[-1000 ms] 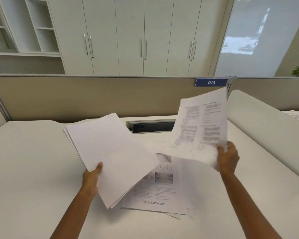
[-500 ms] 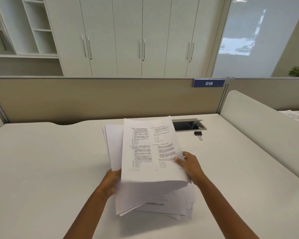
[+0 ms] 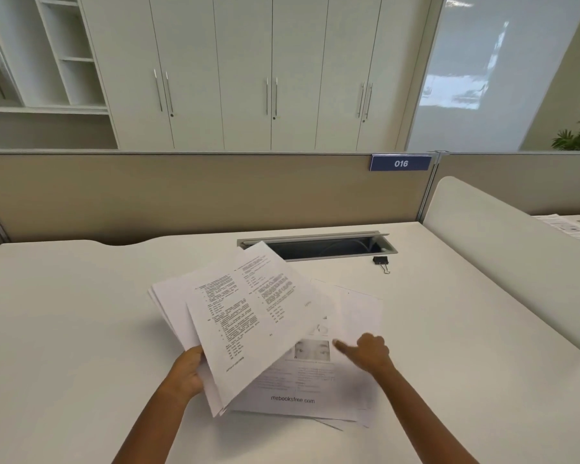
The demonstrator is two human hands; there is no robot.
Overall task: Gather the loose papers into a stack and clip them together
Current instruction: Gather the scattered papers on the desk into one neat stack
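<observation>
While the left hand (image 3: pixel 186 373) gripped a tilted sheaf of papers (image 3: pixel 248 316) by its near left edge, the right hand (image 3: pixel 369 353) hovered low over the loose sheets (image 3: pixel 302 390) lying on the desk (image 3: pixel 81 329), thumb stretched left. Whether its fingers pinched a sheet could not be told. Gathering looked roughly half done. The next move called for drawing those flat sheets together, joining them to the held sheaf and squaring the edges. The binder clip (image 3: pixel 381 261) lay untouched, far right, beside the cable slot (image 3: pixel 315 249).
</observation>
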